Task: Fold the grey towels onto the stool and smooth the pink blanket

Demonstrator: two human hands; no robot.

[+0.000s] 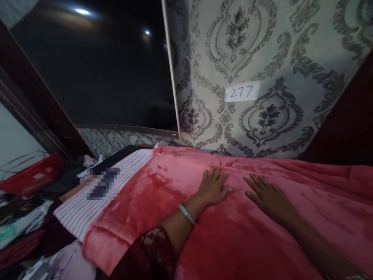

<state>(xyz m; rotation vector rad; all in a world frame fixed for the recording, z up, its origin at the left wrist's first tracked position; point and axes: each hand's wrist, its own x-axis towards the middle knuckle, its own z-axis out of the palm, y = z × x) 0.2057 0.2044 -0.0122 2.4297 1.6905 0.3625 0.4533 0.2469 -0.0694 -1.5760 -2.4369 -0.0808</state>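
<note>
A plush red-pink blanket (pixel 163 182) lies spread over a raised flat surface, its pile showing lighter and darker patches. My left hand (pixel 212 188) rests palm down on it with fingers spread, a pale bangle (pixel 187 214) on the wrist. To its right, my right hand (pixel 266 196) also presses flat on the blanket, fingers stretched out. Neither hand grips the fabric. Small folds (pixel 279 165) run along the blanket's far edge by the wall. A striped cloth (pixel 74 214) shows from under its left side.
Behind the blanket stands a patterned wall with a paper label reading 277 (pixel 242 91). A large dark television screen (pixel 101 66) hangs at the upper left. A blurred-out object (pixel 103 184) lies on the striped cloth. Clothes and a red basket (pixel 32 175) crowd the lower left.
</note>
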